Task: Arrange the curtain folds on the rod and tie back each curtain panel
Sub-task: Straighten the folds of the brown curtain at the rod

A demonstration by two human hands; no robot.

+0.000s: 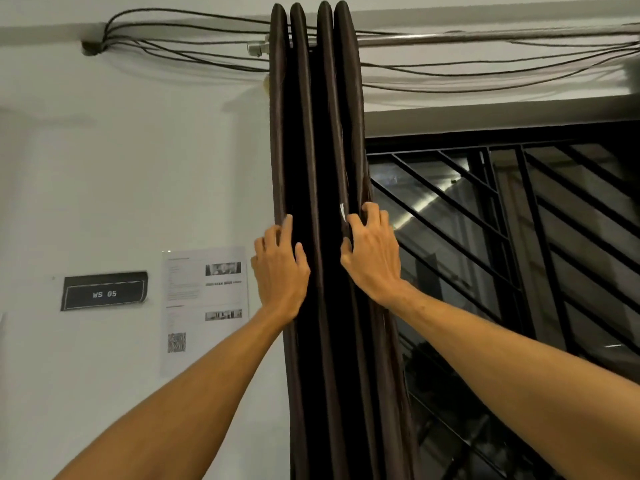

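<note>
Curtain (322, 133) between my hands: left hand (280, 271), right hand (372, 258) each clutch an outer fold; I'd squeeze inward evenly.

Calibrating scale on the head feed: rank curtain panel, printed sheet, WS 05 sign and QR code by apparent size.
1. curtain panel, largest by far, spanning the frame's height.
2. printed sheet.
3. WS 05 sign.
4. QR code, smallest, printed on the sheet.
Sheet and sign share one wall, so that order holds.

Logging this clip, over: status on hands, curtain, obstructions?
Both hands gripping curtain: left hand outer-left fold, right hand right fold. Folds bunched at rod end, untied. Overhead cables clear of hands.
</note>
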